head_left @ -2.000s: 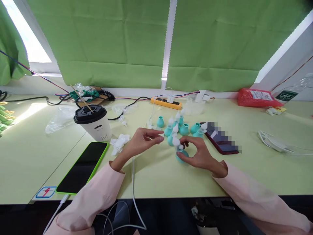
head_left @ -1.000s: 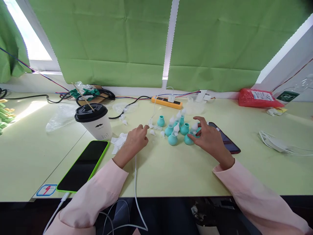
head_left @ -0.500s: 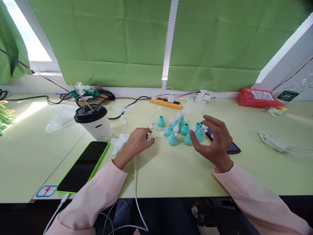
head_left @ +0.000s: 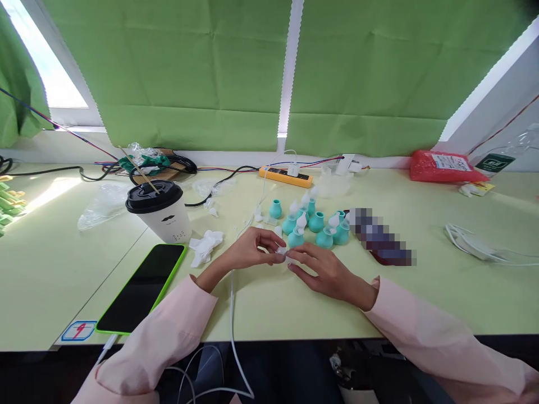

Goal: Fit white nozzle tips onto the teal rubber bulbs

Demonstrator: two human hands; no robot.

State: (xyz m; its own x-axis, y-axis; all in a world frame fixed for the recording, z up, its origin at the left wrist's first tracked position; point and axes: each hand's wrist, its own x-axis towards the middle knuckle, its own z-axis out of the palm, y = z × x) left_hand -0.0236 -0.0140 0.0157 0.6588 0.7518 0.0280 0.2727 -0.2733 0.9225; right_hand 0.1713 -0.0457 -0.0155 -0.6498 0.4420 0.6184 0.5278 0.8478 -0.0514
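Observation:
My left hand (head_left: 261,247) pinches a small clear plastic piece (head_left: 281,251) between thumb and fingertips. Against it, my right hand (head_left: 322,270) closes on a small whitish translucent piece (head_left: 290,259), partly hidden by the fingers. The two pieces meet or nearly meet; I cannot tell whether they are joined. Just beyond the hands stand several teal squeeze bulbs, the nearest (head_left: 296,238) topped by a white pointed tip (head_left: 301,220). Another bulb (head_left: 275,209) has an open neck. A loose white piece (head_left: 278,231) lies behind my left fingers.
A lidded paper cup (head_left: 166,216), crumpled tissue (head_left: 206,247) and green-edged phone (head_left: 141,289) lie left. Behind the bulbs is an orange power strip (head_left: 286,177). A pixelated phone (head_left: 381,238) and white face mask (head_left: 474,245) are right. A white cable (head_left: 231,314) crosses the front edge.
My right hand has come left and down from above the right-hand bulbs to meet my left hand. My left hand has shifted right and slightly nearer, keeping the clear piece.

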